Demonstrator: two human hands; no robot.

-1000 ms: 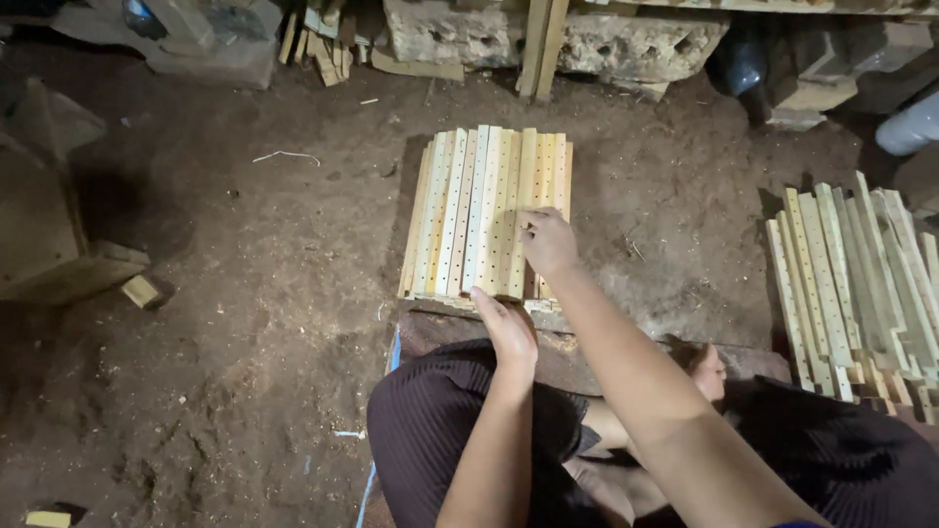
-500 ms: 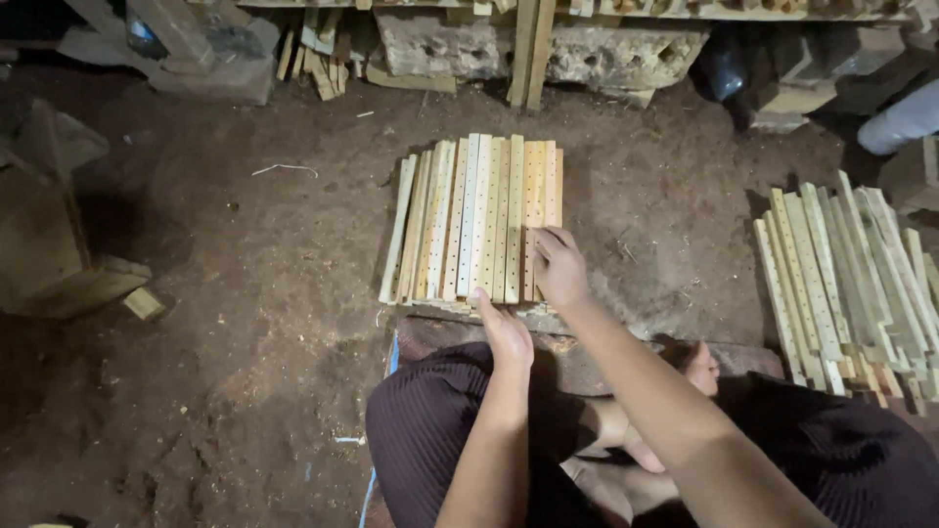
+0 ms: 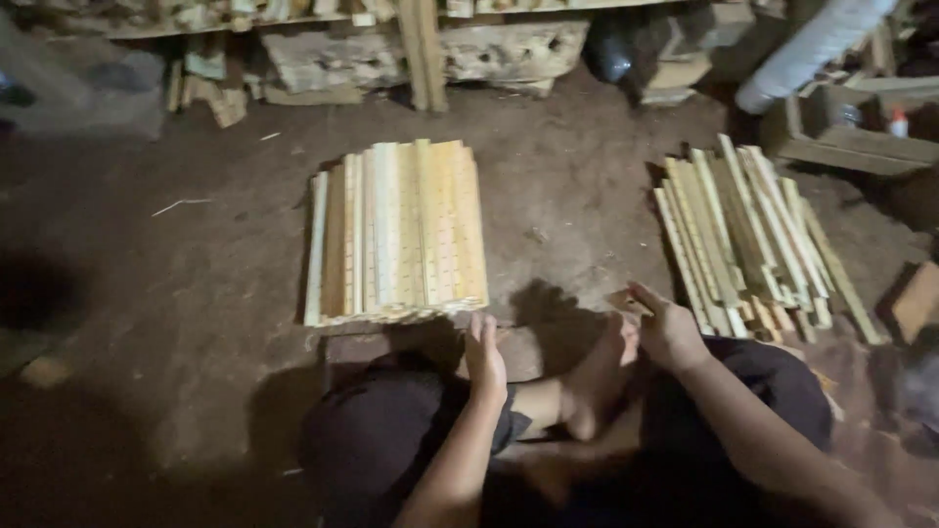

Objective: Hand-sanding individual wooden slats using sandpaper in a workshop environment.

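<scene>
Head view is showing a person sitting cross-legged on a brown dirt floor (image 3: 147, 323), working between two lots of pale wooden slats. Straight ahead, a flat row of pale yellow perforated wooden slats (image 3: 396, 230) is lying side by side on the floor, long axes running away from the person, near ends lined up just beyond the knees. The left hand (image 3: 484, 357) is resting just beside the near right corner of that row, fingers stretched forward and loose, its grip open and holding nothing; whether the fingertips are touching the slats cannot be told. To the right, well apart from the row, a looser heap of similar pale wooden slats (image 3: 753, 235) is lying fanned out, their long axes pointing away and tilting slightly leftward at the far ends. The right hand (image 3: 670, 328) is sitting at the near left edge of this heap, its grip curling around the end of a short pale wooden piece (image 3: 626, 301) that is poking out leftward. At the far right, an open wooden box (image 3: 851, 132) is holding a small white bottle with a red cap (image 3: 898, 121). A bare foot (image 3: 597, 386) is lying between the two hands.
</scene>
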